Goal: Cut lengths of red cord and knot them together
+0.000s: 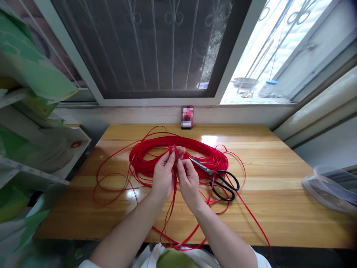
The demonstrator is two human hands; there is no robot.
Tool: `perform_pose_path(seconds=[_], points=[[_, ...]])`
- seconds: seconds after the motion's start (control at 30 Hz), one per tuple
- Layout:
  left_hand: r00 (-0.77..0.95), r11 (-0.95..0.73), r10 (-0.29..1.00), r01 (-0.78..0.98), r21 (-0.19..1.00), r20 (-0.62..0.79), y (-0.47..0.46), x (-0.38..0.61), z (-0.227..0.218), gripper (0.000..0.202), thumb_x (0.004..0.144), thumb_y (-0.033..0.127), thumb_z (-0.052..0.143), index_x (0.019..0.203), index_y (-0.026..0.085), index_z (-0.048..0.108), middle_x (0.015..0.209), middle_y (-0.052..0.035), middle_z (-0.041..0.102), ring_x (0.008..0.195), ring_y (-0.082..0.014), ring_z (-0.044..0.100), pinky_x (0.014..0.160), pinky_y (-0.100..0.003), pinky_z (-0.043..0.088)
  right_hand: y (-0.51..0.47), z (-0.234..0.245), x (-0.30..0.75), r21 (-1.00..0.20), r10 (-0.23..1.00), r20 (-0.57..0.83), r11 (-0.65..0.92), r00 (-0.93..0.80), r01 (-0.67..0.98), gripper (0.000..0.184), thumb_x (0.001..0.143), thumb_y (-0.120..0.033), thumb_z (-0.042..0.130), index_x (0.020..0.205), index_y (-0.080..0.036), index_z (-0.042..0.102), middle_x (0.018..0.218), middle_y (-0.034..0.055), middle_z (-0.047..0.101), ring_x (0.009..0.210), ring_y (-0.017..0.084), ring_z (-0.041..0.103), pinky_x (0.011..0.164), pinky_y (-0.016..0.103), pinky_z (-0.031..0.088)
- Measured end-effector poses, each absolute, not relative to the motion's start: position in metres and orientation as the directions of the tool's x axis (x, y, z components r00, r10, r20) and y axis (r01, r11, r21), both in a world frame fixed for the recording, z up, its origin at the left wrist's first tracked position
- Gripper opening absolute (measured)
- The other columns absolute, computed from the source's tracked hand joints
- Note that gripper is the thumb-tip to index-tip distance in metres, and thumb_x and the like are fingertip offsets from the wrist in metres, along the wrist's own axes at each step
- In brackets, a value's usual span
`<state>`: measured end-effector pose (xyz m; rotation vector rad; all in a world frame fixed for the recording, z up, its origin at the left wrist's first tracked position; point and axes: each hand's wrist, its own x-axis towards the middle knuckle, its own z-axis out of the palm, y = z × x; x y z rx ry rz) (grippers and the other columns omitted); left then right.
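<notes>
A large coil of red ribbon [206,147] lies on the wooden table, with loose loops spreading around it. Over the coil's near side, my left hand [164,175] pinches red ribbon between thumb and fingers. Close beside it, my right hand [189,180] is closed on the same ribbon, its fingertips almost meeting those of the left. Two short red ends stick up above the fingers, and several strands hang down from them toward my lap. Black-handled scissors [223,182] rest at the coil's right side, their blades pointing toward my hands. My fingers partly hide the ribbon between them.
The wooden table [259,149] reaches back to the wall under a barred window. A phone [187,117] with a blurred screen leans there. At the right edge sits a clear plastic container [329,190]. White shelves [80,137] stand to the left.
</notes>
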<state>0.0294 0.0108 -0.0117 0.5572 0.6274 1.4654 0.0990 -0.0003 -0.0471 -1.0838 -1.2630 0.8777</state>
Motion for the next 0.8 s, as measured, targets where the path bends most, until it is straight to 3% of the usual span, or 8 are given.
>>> perform_pose_path(seconds=[0.27, 0.37, 0.5, 0.6, 0.73, 0.8], points=[[0.027, 0.065, 0.997, -0.698, 0.713, -0.066, 0.01, 0.026, -0.01, 0.024, 0.074, 0.027, 0.061, 0.096, 0.017, 0.064, 0.09, -0.0059, 0.068, 0.093, -0.0167, 0.061, 0.087, -0.031, 0.043, -0.003, -0.04, 0.099, -0.953, 0.952, 0.299, 0.293, 0.073, 0.077, 0.022, 0.087, -0.033, 0.042, 0.07, -0.019, 0.045, 0.064, -0.0026, 0.045, 0.059, 0.01, 0.041, 0.057, 0.021, 0.037], [0.026, 0.076, 0.996, -0.683, 0.726, -0.079, 0.01, 0.026, -0.009, 0.024, 0.074, 0.028, 0.061, 0.095, 0.017, 0.064, 0.084, -0.0047, 0.068, 0.088, -0.0157, 0.062, 0.084, -0.029, 0.044, -0.004, -0.037, 0.098, -0.944, 0.942, 0.328, 0.324, 0.07, 0.07, 0.016, 0.087, -0.031, 0.043, 0.08, -0.02, 0.051, 0.075, 0.001, 0.054, 0.076, 0.014, 0.052, 0.07, 0.025, 0.042], [0.021, 0.063, 0.997, -0.692, 0.719, -0.068, 0.011, 0.028, -0.01, 0.018, 0.075, 0.027, 0.06, 0.088, 0.016, 0.065, 0.074, -0.0018, 0.066, 0.084, -0.0145, 0.063, 0.081, -0.028, 0.046, -0.004, -0.033, 0.096, -0.936, 0.936, 0.349, 0.346, 0.049, 0.068, 0.017, 0.088, -0.029, 0.041, 0.096, -0.02, 0.054, 0.09, 0.004, 0.059, 0.092, 0.016, 0.053, 0.082, 0.027, 0.041], [-0.001, 0.044, 0.998, -0.716, 0.696, -0.065, 0.013, 0.025, -0.009, 0.012, 0.074, 0.025, 0.062, 0.081, 0.015, 0.064, 0.069, 0.001, 0.063, 0.082, -0.0138, 0.063, 0.082, -0.028, 0.046, -0.003, -0.034, 0.095, -0.931, 0.937, 0.348, 0.343, 0.021, 0.121, 0.019, 0.088, -0.029, 0.04, 0.098, -0.02, 0.054, 0.092, 0.0038, 0.059, 0.087, 0.015, 0.054, 0.078, 0.026, 0.041], [-0.085, -0.003, 0.993, -0.727, 0.687, -0.086, 0.021, 0.013, -0.005, 0.01, 0.072, 0.024, 0.064, 0.078, 0.016, 0.061, 0.068, 0.0013, 0.064, 0.082, -0.0148, 0.064, 0.084, -0.031, 0.047, -0.003, -0.039, 0.095, -0.917, 0.96, 0.278, 0.279, -0.047, 0.286, 0.02, 0.088, -0.033, 0.039, 0.081, -0.02, 0.053, 0.068, -0.0017, 0.053, 0.059, 0.011, 0.048, 0.057, 0.022, 0.036], [-0.134, -0.057, 0.989, -0.715, 0.697, -0.057, 0.025, 0.005, -0.003, 0.01, 0.072, 0.023, 0.063, 0.077, 0.016, 0.061, 0.069, 0.0006, 0.065, 0.084, -0.0161, 0.064, 0.086, -0.033, 0.046, -0.002, -0.04, 0.096, -0.902, 0.964, 0.248, 0.264, -0.09, 0.342, 0.023, 0.089, -0.035, 0.038, 0.077, -0.02, 0.051, 0.064, -0.0025, 0.051, 0.056, 0.011, 0.045, 0.056, 0.022, 0.035]])
